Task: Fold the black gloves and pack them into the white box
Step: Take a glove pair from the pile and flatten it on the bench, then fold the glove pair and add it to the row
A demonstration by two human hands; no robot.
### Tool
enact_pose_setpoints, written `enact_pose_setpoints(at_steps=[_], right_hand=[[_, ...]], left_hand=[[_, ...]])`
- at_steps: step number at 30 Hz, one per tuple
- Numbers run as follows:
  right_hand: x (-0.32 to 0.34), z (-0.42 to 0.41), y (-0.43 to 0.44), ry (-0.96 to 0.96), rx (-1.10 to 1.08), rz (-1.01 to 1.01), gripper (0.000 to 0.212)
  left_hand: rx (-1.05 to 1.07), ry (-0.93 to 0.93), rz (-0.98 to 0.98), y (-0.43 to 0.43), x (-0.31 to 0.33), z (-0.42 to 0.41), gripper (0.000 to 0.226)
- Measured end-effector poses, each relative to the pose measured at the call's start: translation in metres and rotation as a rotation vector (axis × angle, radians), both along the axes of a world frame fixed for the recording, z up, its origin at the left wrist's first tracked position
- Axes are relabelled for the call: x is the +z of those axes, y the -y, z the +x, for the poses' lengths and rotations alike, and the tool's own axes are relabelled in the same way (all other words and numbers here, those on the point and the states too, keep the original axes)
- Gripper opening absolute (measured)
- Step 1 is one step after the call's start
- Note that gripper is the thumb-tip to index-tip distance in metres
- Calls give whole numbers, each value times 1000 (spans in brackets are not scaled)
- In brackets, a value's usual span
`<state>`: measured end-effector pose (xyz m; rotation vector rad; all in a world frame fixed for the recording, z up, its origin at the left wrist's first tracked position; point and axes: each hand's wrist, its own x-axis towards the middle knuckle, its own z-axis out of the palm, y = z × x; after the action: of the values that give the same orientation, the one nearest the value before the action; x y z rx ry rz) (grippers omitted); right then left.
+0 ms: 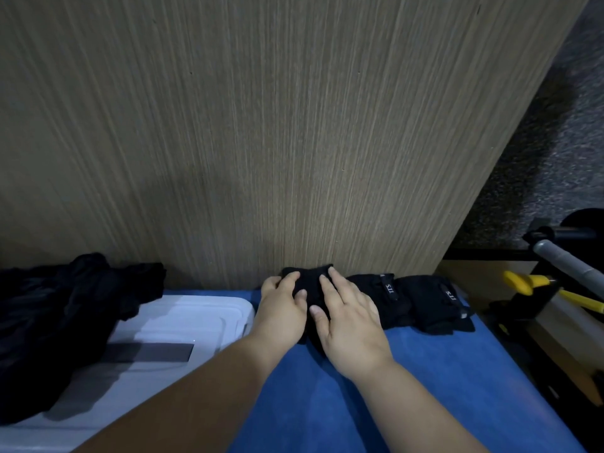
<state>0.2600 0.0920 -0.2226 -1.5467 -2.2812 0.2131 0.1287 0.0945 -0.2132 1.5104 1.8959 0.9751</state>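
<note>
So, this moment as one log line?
step: folding | left hand, right hand: pressing glove | folded gloves: two beside | box: pile on top

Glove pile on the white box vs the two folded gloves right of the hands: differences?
The glove pile is a loose, crumpled heap; the folded gloves are compact bundles side by side.
The glove pile lies on the white box; the folded gloves lie on the blue mat.
The folded gloves show tabs with white lettering; the glove pile shows none.
Shared: both are black fabric.
</note>
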Motion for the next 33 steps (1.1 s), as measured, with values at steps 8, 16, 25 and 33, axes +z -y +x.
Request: enact_pose_setpoints(at_steps=[8,16,25,33], right_hand=[[-8,0,-6,53,12,3,89],[-10,-1,-8,94,-13,-30,86],[-10,-1,-6,137,-30,-27,78],[-2,2,-3,14,-24,12,65]], left_hand=[[-65,-300,-71,-1,-7,-1,50],[-103,-307,-167,-1,-4,-2,52],[-97,-318,-163,-2,-13,-1,52],[-106,-259,-85,-1,1,-5,50]])
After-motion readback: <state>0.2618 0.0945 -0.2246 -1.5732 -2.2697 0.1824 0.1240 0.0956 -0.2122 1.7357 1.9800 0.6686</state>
